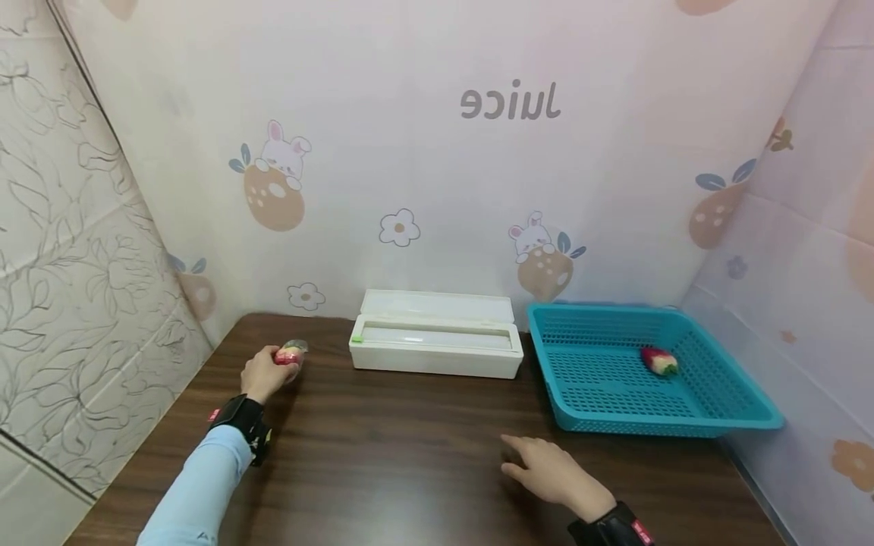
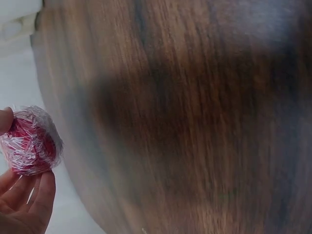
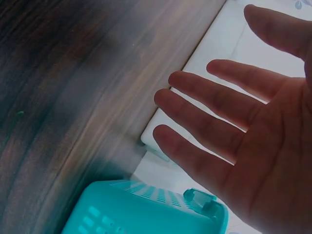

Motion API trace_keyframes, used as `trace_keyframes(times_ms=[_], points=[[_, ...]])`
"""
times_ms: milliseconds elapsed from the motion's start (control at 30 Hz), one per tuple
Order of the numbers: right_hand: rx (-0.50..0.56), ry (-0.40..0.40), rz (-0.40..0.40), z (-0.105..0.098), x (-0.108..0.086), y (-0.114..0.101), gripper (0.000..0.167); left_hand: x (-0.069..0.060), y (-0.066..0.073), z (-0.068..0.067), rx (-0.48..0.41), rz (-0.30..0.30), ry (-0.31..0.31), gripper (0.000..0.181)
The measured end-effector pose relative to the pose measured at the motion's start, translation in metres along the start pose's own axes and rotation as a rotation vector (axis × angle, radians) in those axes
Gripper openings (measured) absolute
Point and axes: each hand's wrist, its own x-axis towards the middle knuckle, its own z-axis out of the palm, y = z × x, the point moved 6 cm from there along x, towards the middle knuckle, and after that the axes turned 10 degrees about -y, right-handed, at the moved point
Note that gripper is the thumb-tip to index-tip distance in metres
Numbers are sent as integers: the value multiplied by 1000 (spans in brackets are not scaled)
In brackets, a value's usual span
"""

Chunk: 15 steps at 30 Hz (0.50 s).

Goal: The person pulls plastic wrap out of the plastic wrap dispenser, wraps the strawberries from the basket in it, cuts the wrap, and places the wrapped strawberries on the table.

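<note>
At the table's left side my left hand [image 1: 265,374] holds a red-and-cream piece wrapped in clear film [image 1: 290,353]. In the left wrist view, thumb and fingers grip the wrapped piece [image 2: 33,141] from opposite sides, and the crinkled film covers its red surface. My right hand [image 1: 551,472] is over the front right of the table, holding nothing. The right wrist view shows the right fingers [image 3: 209,100] extended and spread, apart from the basket. A similar red-and-cream piece with a green end [image 1: 659,361] lies in the teal basket [image 1: 655,423].
A long white film dispenser box [image 1: 435,362] with its lid [image 1: 437,305] raised stands at the back middle of the dark wooden table [image 1: 396,447]. Printed wall coverings [image 1: 437,167] rise behind the table and at both sides.
</note>
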Motion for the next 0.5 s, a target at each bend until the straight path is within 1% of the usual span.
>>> trace_keyframes(times_ms=[133,267,400,500], points=[[26,-17,14,4,-1,6,54,6,-1,11,5,-16,-18,60],[39,-22,15,6,-1,8,55,8,-8,19,6,-30,-42,60],[36,-10,-15,5,-1,8,55,6,-13,21,0,-38,-54,62],[33,1,-35,5,1,6,55,7,-9,19,24,-38,-42,59]])
